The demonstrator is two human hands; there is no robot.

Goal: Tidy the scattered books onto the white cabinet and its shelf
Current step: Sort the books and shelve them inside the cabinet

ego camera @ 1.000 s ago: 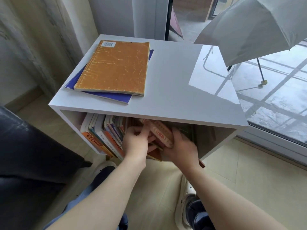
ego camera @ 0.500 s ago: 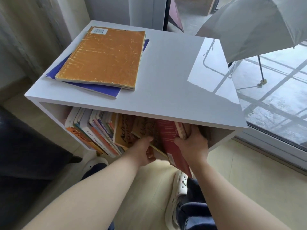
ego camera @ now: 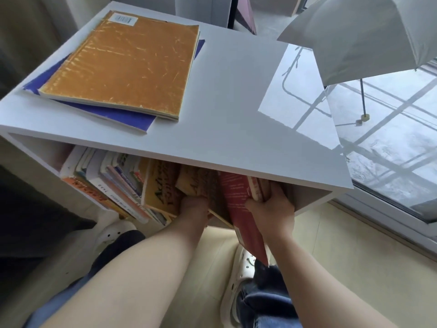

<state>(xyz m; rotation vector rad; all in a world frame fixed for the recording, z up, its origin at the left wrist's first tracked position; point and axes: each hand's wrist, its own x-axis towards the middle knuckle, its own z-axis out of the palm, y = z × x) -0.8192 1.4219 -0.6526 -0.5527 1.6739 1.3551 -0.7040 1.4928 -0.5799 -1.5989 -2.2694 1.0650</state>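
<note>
Grip on the red book (ego camera: 236, 204) is kept by the right hand (ego camera: 274, 209), with the thumb on the cover and the fingers curled behind. Left hand (ego camera: 194, 207) is pushed in among the leaning books just beside it. Its fingers are hidden, so its grip cannot be told. Since a second ago the red book has been turned up on edge. It is now held tilted, its lower corner hanging out of the shelf (ego camera: 309, 197) mouth, so it is judged half slotted and not yet seated. Shelf is packed from its left wall with a leaning row of books (ego camera: 113, 183); room is left at the right end. On the cabinet (ego camera: 236, 102) top, an orange book (ego camera: 125, 65) is stacked on a blue book (ego camera: 134, 119). An open umbrella (ego camera: 354, 31) is seen beyond.
</note>
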